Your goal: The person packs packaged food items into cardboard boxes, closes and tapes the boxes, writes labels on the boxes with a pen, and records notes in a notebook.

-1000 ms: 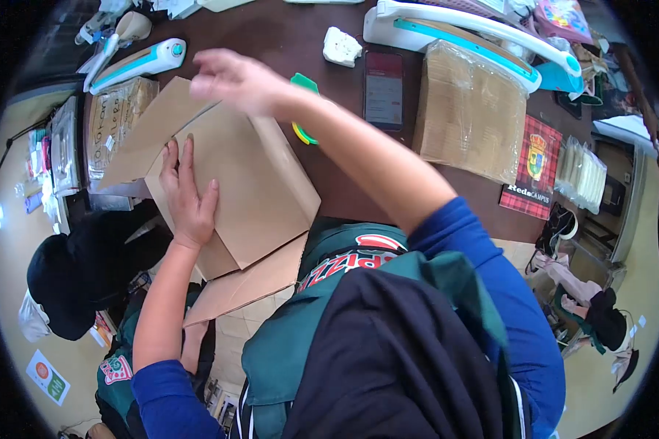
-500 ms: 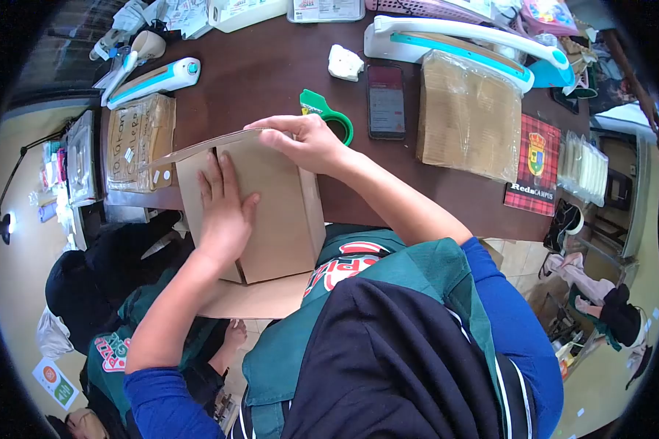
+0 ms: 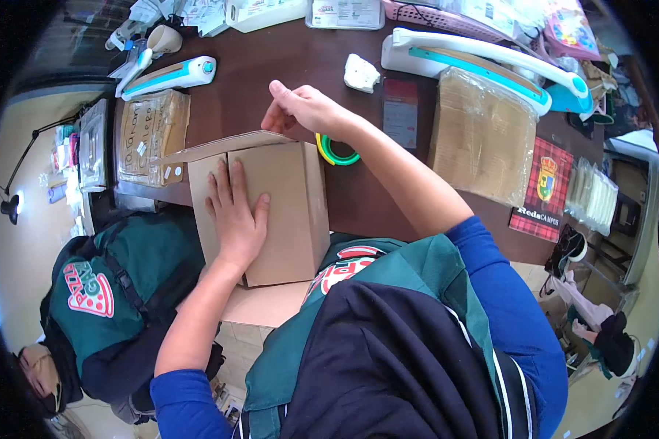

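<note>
A brown cardboard box [image 3: 289, 205] stands tilted at the table's near edge, against my body. My left hand [image 3: 240, 223] lies flat over its closed panels, fingers stretched across the seam. One long flap [image 3: 220, 148] sticks up at the far side, and another flap [image 3: 260, 306] spreads out at the near side. My right hand [image 3: 311, 110] is just beyond the raised flap, thumb lifted away from the bent fingers, with nothing seen in it. Under my right wrist shows the green and yellow ring of a tape dispenser [image 3: 337, 152], the rest of it hidden.
Wrapped cardboard parcels lie left [image 3: 154, 135] and right [image 3: 483, 135]. Two white-and-teal sealers [image 3: 172, 77] [image 3: 476, 62], a phone [image 3: 400, 110], a white lump [image 3: 361, 73] and a red plaid booklet [image 3: 543, 190] share the table. A person in a green vest [image 3: 117, 285] bends at the left.
My right hand has come off the raised flap and lifted its thumb. My left hand stays flat on the box. The person at the left has bent lower, and the phone screen has dimmed.
</note>
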`<state>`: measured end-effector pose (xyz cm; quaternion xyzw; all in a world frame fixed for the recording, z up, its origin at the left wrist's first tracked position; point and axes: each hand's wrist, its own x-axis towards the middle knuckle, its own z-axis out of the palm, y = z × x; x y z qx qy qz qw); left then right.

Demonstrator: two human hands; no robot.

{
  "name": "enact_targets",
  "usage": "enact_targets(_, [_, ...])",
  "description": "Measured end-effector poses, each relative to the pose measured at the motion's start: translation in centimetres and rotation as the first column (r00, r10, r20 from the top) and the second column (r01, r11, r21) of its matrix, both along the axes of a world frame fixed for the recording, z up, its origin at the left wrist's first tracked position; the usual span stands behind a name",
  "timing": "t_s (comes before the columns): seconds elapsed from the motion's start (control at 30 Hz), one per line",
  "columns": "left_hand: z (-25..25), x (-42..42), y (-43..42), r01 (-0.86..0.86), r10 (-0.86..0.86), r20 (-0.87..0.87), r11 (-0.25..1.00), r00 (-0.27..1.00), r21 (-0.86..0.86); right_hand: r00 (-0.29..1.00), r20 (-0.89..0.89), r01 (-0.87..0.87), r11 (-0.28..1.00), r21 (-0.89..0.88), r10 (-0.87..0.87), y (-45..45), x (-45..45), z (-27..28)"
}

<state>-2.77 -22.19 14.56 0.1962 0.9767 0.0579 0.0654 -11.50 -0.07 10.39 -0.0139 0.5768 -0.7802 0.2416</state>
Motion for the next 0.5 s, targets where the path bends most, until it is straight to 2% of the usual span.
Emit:
enact_targets(0.03, [0.3, 0.2, 0.2, -0.033, 0.034, 0.024, 0.999, 0.999, -0.028, 1.0, -0.001, -0.007, 1.0, -0.005, 0.007, -0.1, -0.3, -0.1])
enact_targets(0.1, [0.5, 0.3, 0.1, -0.074, 0.076, 0.045, 0.996, 0.996, -0.057, 0.988, -0.14, 0.08, 0.985, 0.153, -0.059, 0.0, -0.9, -0.6])
enact_targets(0.13, [0.3, 0.3, 0.0, -0.065, 0.066, 0.032, 0.997, 0.997, -0.027, 0.989, -0.137, 0.071, 0.986, 0.152, -0.05, 0.6, -0.8, -1.1])
enact_targets(0.2, [0.1, 0.2, -0.2, -0.068, 0.067, 0.022, 0.998, 0.997, 0.001, 0.933, -0.351, 0.211, 0.905, 0.369, -0.074, 3.5, 0.3, -2.1])
enact_targets(0.27, [0.0, 0.2, -0.2, -0.031, 0.032, -0.017, 0.999, 0.999, 0.007, 0.929, -0.345, 0.301, 0.816, 0.494, -0.134, 8.1, 1.9, -1.6])
enact_targets(0.3, [-0.1, 0.3, -0.3, -0.043, 0.043, -0.007, 0.999, 0.999, 0.006, 0.869, -0.483, 0.441, 0.607, 0.661, -0.105, 10.8, 2.6, -3.3])
enact_targets(0.33, [-0.1, 0.3, -0.3, -0.034, 0.034, -0.018, 0.999, 0.999, 0.01, 0.844, -0.523, 0.494, 0.548, 0.675, -0.117, 13.7, 3.4, -4.4])
enact_targets(0.37, [-0.1, 0.3, -0.3, -0.022, 0.022, -0.029, 1.0, 0.999, 0.012, 0.744, -0.668, 0.633, 0.343, 0.693, -0.024, 15.7, 4.7, -3.7])
enact_targets(0.43, [0.0, 0.2, -0.2, -0.018, 0.019, -0.028, 1.0, 0.999, 0.018, 0.8, -0.6, 0.582, 0.219, 0.783, 0.019, 18.3, 7.5, -3.9])
enact_targets(0.47, [0.1, 0.2, -0.1, -0.012, 0.013, -0.035, 1.0, 0.999, 0.026, 0.806, -0.592, 0.574, 0.22, 0.789, 0.019, 18.5, 8.7, -4.2])
enact_targets(0.5, [0.0, 0.2, -0.1, -0.013, 0.013, -0.024, 1.0, 1.0, 0.024, 0.79, -0.603, 0.565, 0.252, 0.786, 0.108, 18.5, 10.0, -4.8])
